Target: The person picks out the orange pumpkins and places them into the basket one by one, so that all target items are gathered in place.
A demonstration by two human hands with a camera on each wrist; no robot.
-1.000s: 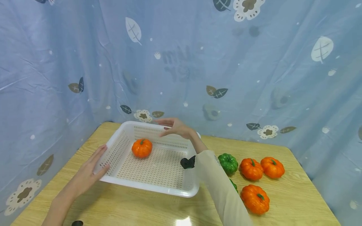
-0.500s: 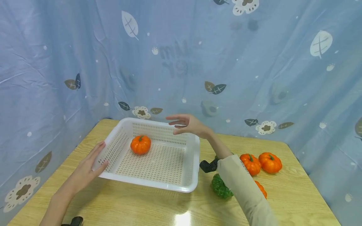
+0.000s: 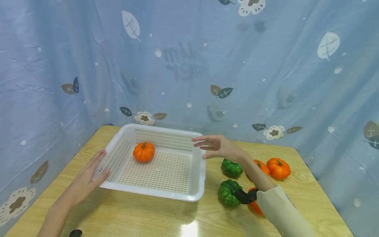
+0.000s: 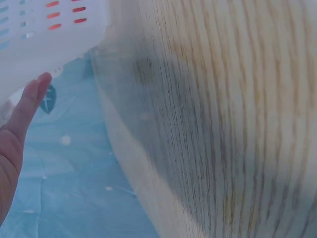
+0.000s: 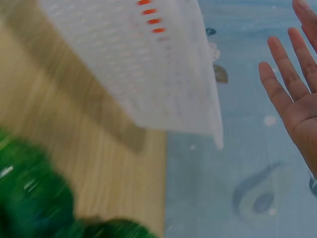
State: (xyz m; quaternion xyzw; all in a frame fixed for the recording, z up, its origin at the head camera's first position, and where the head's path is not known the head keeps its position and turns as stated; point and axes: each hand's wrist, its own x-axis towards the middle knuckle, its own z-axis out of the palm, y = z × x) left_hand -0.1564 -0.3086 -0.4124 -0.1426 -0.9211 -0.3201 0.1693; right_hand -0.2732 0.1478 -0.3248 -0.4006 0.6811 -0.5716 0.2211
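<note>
A white plastic basket (image 3: 160, 195) with slotted walls sits left of the middle in the head view. One orange pumpkin (image 3: 144, 152) lies inside, near its back left. My left hand (image 3: 81, 186) holds the basket's left side, fingers along the outer wall and thumb over the rim. In the left wrist view its straight fingers lie against the white wall. My right hand (image 3: 220, 147) hovers beside the basket's back right corner, fingers spread and holding nothing. Two green pumpkins (image 3: 226, 193) are nearest to it on the table, one partly behind the black wrist mount.
More orange pumpkins (image 3: 278, 168) lie at the right on the wood table (image 3: 148, 217), two of them partly covered by my right forearm. A blue patterned curtain (image 3: 177, 65) hangs behind the table and along its left side.
My right hand has moved right, from over the basket's back rim to beyond its right side. The left hand stays on the basket. The whole view has shifted slightly.
</note>
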